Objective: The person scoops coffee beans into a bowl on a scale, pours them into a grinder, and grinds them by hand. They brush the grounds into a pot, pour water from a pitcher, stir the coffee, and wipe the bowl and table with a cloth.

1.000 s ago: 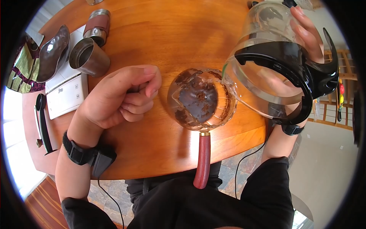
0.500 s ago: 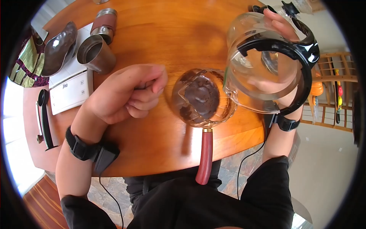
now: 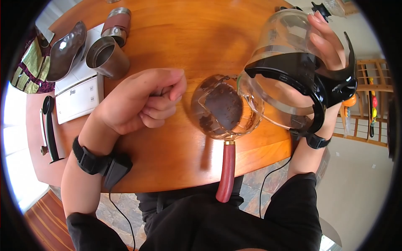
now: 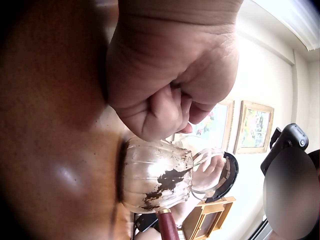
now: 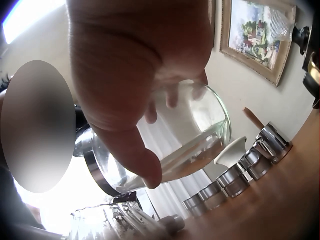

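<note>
My right hand grips a clear glass carafe with a black collar and handle, tipped so its spout overlaps the rim of a ribbed glass pot. The pot stands on the table, its reddish wooden handle toward my body. Dark brown coffee shows inside, and grounds cling to the pot's wall. In the right wrist view, thumb and fingers lie around the carafe's glass body, with some clear liquid inside. Beside the pot, my left hand is curled with nothing visible in it.
Left on the table are a metal cup, a brown-banded steel canister, a dark curved dish, a white scale and a black scoop. Several metal cups line the table in the right wrist view.
The carafe first rolled back away from the pot, then tipped toward it again, its spout now over the rim. Loose grounds on the coffee's surface look more blended. The left hand stays curled.
</note>
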Available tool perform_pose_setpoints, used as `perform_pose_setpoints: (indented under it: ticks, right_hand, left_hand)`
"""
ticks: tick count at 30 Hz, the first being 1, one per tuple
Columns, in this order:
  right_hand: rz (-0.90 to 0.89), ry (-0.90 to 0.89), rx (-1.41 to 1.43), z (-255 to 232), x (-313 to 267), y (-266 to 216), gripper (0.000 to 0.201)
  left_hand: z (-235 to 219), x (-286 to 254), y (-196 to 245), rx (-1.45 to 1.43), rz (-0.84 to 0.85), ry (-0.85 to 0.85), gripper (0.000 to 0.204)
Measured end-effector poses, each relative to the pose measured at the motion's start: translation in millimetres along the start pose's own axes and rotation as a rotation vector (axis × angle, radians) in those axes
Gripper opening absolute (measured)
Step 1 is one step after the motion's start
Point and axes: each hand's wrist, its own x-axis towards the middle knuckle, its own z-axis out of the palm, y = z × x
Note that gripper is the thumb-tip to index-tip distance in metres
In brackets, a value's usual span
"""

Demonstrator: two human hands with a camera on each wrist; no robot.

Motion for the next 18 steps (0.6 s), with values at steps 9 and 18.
perform_pose_setpoints:
  ticks: [9, 18]
  right_hand:
    - [-0.098, -0.05, -0.115, -22, 1, 25, 0.073]
    - [-0.045, 0.042, -0.137, -1, 0, -2, 0.07]
  left_hand:
    - [0, 0, 0, 0.001, 0.005, -0.008, 0.033]
    - [1, 0, -1, 0.014, 0.014, 0.001, 0.031]
